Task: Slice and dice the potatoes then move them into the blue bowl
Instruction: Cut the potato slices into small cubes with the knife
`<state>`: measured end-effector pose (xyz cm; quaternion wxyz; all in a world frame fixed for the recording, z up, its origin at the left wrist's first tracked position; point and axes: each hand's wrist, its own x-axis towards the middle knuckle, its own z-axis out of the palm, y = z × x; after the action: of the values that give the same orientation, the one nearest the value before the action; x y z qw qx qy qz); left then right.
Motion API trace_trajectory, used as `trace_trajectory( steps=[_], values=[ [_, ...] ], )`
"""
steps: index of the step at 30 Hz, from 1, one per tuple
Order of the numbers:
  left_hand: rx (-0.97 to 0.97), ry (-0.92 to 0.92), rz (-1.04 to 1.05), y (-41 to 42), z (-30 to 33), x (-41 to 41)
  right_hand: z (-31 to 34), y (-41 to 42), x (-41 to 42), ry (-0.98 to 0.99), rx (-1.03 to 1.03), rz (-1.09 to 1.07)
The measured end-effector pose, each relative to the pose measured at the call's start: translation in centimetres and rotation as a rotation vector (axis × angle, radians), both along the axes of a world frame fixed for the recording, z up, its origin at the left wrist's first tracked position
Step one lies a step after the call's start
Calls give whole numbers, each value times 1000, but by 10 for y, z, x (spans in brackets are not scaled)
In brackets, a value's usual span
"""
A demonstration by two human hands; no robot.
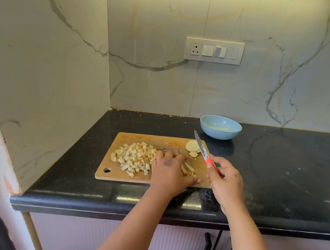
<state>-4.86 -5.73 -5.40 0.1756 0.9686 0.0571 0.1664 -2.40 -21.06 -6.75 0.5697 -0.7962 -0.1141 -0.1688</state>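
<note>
- Cutting board (128, 178) — a wooden rectangle that lay on the black countertop (281, 174), with a hanging hole at its near left corner; all places below are given from this board.
- Diced potato (132, 157): a loose heap of pale cubes covered the left half of the board.
- Potato sticks (188, 169): a few cut strips lay on the board's right half, just beside the left hand.
- Potato slices (192, 146): rounded, uncut pieces sat at the board's far right corner, partly behind the knife blade.
- Left hand (168, 172) rested palm down on the middle of the board, fingers spread fairly flat and reaching toward the heap, thumb stretched toward the right edge; it gripped nothing that could be seen.
- Right hand (223, 181) hovered over the board's right edge, fingers curled round the red handle of the knife (202, 148); the blade was raised and pointed away from the person, over the far right corner.
- Blue bowl (220, 127) stood on the countertop beyond the board's far right corner, apart from it; no potato showed inside.
- Switch panel (213, 50) — mounted on the marble wall, above and behind the board.
</note>
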Motion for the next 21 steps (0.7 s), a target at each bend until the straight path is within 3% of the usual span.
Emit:
trace_trajectory(
  steps=[11, 18, 21],
  values=[
    [25, -20, -15, -6, 3, 4, 1, 0, -1, 5, 12, 17],
    [-37, -93, -4, -3, 5, 5, 1, 0, -1, 21, 7, 4],
    [-152, -90, -1, 0, 10, 5, 1, 0, -1, 26, 20, 8]
  ],
)
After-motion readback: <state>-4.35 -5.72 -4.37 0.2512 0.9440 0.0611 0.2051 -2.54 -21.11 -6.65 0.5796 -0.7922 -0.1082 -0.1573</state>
